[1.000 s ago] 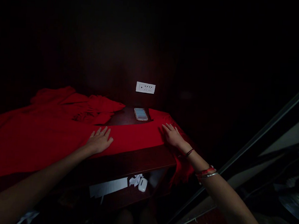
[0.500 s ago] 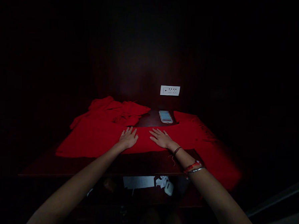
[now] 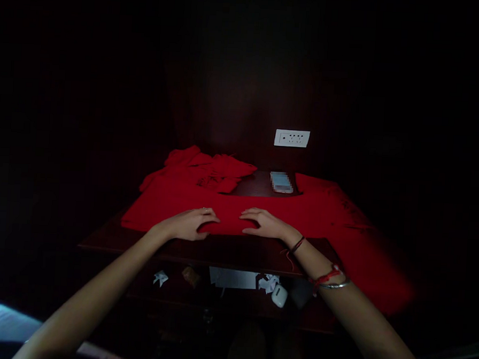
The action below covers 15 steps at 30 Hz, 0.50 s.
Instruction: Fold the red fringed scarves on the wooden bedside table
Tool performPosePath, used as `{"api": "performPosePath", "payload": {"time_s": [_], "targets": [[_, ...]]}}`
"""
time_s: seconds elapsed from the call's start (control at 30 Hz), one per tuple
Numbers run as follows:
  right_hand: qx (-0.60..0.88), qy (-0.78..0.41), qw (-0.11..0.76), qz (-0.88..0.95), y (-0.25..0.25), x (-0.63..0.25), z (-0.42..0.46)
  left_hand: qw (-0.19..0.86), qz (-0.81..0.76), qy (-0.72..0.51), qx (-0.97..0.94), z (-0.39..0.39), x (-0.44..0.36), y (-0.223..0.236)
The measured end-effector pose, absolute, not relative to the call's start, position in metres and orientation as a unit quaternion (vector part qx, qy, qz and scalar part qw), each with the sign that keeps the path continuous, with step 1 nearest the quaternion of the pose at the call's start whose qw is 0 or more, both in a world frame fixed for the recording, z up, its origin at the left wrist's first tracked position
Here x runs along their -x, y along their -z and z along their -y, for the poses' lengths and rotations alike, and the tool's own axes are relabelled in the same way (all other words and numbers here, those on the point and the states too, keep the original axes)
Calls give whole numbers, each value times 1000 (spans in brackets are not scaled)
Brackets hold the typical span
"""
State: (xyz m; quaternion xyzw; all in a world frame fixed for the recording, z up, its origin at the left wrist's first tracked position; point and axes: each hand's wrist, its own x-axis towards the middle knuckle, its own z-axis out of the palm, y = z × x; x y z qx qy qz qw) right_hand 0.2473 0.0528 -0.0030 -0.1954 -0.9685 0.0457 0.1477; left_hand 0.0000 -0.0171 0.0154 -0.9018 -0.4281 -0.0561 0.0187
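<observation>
A red cloth (image 3: pixel 326 216) lies spread over a dark wooden table (image 3: pixel 235 251), bunched at the back left and hanging off the right side. My left hand (image 3: pixel 189 224) and my right hand (image 3: pixel 263 223) sit side by side at the cloth's near edge in the middle. The fingers of both curl down onto the edge and pinch the fabric. My right wrist wears a dark thread, a red band and a metal bangle.
A phone (image 3: pixel 281 182) lies on bare table at the back, below a white wall socket (image 3: pixel 292 138). On a shelf under the table lie a paper strip (image 3: pixel 233 278), crumpled paper scraps (image 3: pixel 160 277) and a small white case (image 3: pixel 279 295). The room is very dark.
Both hands came together from wide apart to the middle of the cloth's near edge. They lay flat; now the fingers curl onto the fabric. The view turned left.
</observation>
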Motion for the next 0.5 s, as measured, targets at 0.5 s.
{"api": "performPosePath", "payload": {"time_s": [0.5], "targets": [[146,58,169,973,-1,-231,-30,187,453,57,870,24,-13,5]]}}
